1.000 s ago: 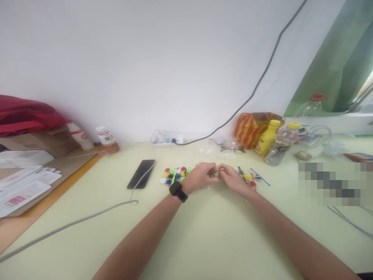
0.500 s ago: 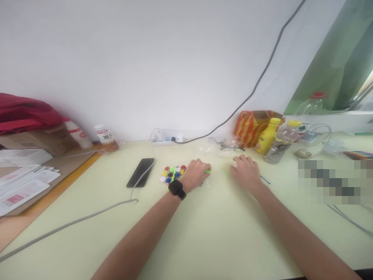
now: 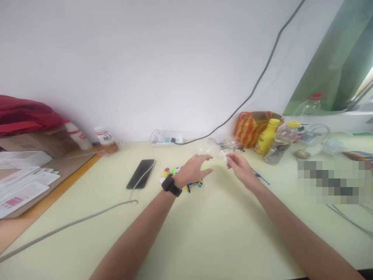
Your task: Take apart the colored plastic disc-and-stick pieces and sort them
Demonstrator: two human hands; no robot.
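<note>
My left hand, with a black watch on its wrist, hovers over a cluster of small colourful round pieces and hides part of them. Its thumb and index finger are spread, with nothing between them. The fingertips of my right hand are closed on a small white piece, whose exact kind is too blurred to tell. Between the hands, a thin light-green strip lies on the table. Small dark and coloured pieces lie below my left hand. A thin blue piece rests beside my right wrist.
A black phone with a cable lies left on the pale table. Along the wall stand a power strip, glasses, a striped bag, a yellow bottle and a clear bottle. Another bottle stands left.
My left hand has opened, and the green piece at its fingertips is gone from them. My right hand has lifted and turned inward, now pinching a white piece.
</note>
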